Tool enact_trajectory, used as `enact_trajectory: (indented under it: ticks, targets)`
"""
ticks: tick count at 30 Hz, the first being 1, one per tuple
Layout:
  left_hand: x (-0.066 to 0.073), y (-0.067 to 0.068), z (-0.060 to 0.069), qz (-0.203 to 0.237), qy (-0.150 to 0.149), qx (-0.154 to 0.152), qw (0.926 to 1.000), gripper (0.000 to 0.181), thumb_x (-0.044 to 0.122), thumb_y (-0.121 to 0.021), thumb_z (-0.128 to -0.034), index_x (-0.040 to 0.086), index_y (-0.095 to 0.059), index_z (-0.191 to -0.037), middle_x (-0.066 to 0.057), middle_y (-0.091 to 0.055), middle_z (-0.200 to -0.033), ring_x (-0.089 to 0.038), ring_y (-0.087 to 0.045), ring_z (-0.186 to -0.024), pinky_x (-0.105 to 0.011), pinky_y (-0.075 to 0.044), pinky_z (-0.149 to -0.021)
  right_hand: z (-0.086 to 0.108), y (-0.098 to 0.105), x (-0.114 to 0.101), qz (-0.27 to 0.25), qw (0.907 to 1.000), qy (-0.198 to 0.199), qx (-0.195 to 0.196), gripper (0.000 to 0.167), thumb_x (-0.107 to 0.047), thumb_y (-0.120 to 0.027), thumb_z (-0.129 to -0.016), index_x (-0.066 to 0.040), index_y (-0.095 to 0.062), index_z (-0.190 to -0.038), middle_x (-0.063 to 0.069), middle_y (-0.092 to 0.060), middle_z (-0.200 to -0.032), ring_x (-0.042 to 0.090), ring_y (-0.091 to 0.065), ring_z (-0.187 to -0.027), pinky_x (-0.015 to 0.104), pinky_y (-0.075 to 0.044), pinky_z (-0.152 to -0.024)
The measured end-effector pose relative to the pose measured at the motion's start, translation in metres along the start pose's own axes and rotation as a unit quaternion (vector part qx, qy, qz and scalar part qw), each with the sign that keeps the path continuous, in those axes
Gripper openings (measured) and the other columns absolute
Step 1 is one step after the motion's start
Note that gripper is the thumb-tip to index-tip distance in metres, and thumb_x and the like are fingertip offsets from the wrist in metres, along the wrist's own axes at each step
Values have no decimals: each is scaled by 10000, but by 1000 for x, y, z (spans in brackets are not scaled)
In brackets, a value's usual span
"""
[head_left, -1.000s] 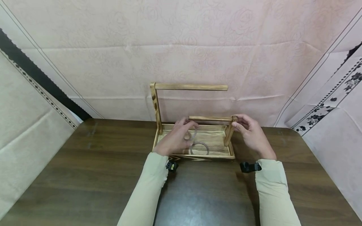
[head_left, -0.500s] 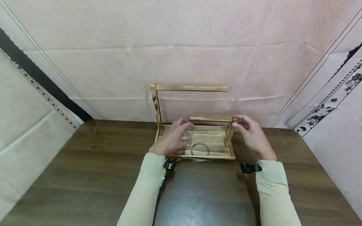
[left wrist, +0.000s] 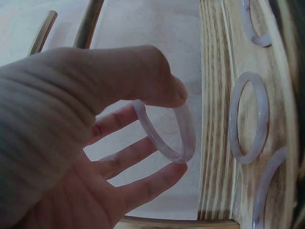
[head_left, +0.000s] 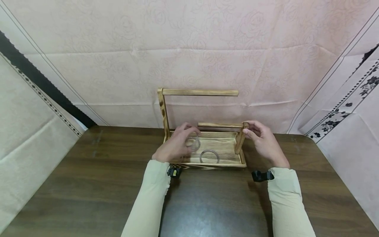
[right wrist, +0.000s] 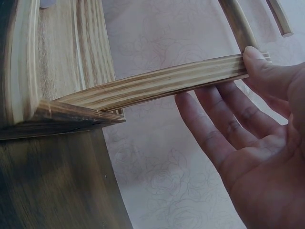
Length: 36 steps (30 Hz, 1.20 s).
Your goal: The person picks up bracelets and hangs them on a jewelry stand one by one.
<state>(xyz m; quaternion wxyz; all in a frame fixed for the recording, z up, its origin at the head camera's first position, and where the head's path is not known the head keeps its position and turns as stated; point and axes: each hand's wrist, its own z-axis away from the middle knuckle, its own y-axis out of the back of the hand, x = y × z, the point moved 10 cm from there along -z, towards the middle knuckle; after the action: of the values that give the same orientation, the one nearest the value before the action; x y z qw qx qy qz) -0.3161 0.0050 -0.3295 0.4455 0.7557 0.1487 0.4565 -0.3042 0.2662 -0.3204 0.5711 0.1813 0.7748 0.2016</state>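
My left hand (head_left: pixel 175 144) is over the left part of a shallow wooden tray (head_left: pixel 219 164). Between thumb and fingers it pinches a pale, glossy bangle (left wrist: pixel 188 138), raised above the tray floor. Another bangle (head_left: pixel 218 157) lies flat in the tray; the left wrist view shows several lying there, such as a whole pale bangle (left wrist: pixel 263 119). At the tray's right end, my right hand (head_left: pixel 263 141) holds the top of the short wooden post (head_left: pixel 240 142), thumb on one face and fingers on the other. A short round bar (head_left: pixel 220 125) runs leftward from that post, its left end free.
A taller wooden post (head_left: pixel 163 113) rises from the tray's left end, carrying a longer bar (head_left: pixel 201 92) that extends right with a free end. The stand is on a brown wooden table (head_left: pixel 103 184), close to a pale floral cloth (head_left: pixel 207 49) behind.
My left hand has moved left with the bangle, away from the short bar's free end. The right hand keeps its hold on the short post.
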Motion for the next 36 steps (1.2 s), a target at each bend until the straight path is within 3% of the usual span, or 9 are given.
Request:
enact_trajectory:
  ticks: [6,12,22,36]
  targets:
    - [-2,8,1,-70,12,125,9999,559,-55,-763,-807,192,-634,-1292,-47,-502,-1359,-286,-493,-1236,-402,-539,-937,0,0,1,-42,10000,-15,13,324,-138,-539,-1062,32,-557,-1337,241,-659,-1224,-3,-652,-973,136,-539,-877]
    - [-2,14,2,-209,-12,258,9994,561,-14,-789,-817,224,-626,-1298,-20,-514,-1351,-239,-473,-1258,-403,-529,-977,1,1,3,6,10000,-52,4,329,-149,-536,-1065,24,-555,-1344,239,-660,-1239,4,-652,-979,130,-533,-878]
    - [-2,24,4,-253,-15,479,9985,599,19,-786,-821,206,-597,-1358,-46,-496,-1438,-276,-472,-1334,-474,-476,-1090,1,1,2,-5,10000,5,41,318,-135,-540,-1061,27,-563,-1334,238,-664,-1222,8,-652,-974,120,-531,-868]
    - [3,33,7,-199,-123,698,9973,610,-35,-747,-788,233,-591,-1314,-45,-460,-1474,-288,-458,-1359,-486,-478,-1079,0,0,0,-47,10000,51,13,315,-134,-537,-1062,24,-563,-1334,233,-664,-1219,-15,-647,-967,117,-529,-869]
